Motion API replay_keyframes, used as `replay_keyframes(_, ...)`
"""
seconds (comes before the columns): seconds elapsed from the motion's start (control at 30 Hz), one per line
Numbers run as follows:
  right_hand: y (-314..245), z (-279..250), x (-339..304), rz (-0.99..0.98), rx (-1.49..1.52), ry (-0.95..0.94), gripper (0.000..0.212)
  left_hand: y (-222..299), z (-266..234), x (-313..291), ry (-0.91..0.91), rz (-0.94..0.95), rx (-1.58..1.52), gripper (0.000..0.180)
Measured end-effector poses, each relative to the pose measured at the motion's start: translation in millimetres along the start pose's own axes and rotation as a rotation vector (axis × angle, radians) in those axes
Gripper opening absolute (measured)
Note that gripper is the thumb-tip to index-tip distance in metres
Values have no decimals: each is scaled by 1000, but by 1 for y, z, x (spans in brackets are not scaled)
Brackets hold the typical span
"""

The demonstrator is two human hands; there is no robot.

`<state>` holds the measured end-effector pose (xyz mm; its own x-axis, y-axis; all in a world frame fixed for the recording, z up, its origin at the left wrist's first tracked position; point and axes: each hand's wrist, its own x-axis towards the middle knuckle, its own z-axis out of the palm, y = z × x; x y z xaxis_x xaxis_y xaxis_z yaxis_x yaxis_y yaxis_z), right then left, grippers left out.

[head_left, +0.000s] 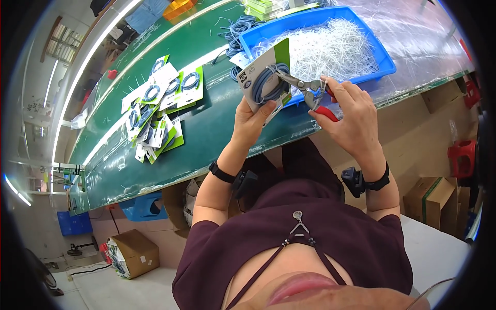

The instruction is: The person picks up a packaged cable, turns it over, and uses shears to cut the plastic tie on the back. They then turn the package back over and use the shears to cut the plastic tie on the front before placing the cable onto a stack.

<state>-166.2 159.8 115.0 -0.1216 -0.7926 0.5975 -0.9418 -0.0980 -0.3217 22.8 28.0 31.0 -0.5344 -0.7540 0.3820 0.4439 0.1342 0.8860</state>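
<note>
- Left hand (249,123) pinches a carded cable (264,85) by the card's lower edge, thumb in front; right hand (356,111) is wrapped around red-handled pliers (311,89).
- That carded cable, a grey-blue coil on a white and green card, is held up, tilted, above the table (222,124), inward from its near edge and in front of the blue tray (385,67).
- The pliers' tips meet the coil's upper right side; whether they grip anything cannot be told.
- Thin white strips (341,49) heap inside the tray, whose near side lies close to the table's near edge.
- Beyond the tray's left corner lie loose grey-blue cables (240,30).
- Toward the table's left end, more carded cables (150,111) lie in an overlapping pile.
- An orange tray (178,9) sits by the far edge.
</note>
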Motion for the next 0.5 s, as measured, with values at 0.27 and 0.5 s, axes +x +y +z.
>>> replay_keyframes(0.27, -5, -8, 1, 8, 27, 19, 60, 2, 0, -1, -3, 16, -11, 34)
replay_keyframes(0.5, -3, -9, -1, 11, 28, 4, 60, 0, -4, -4, -35, 81, 123, 34)
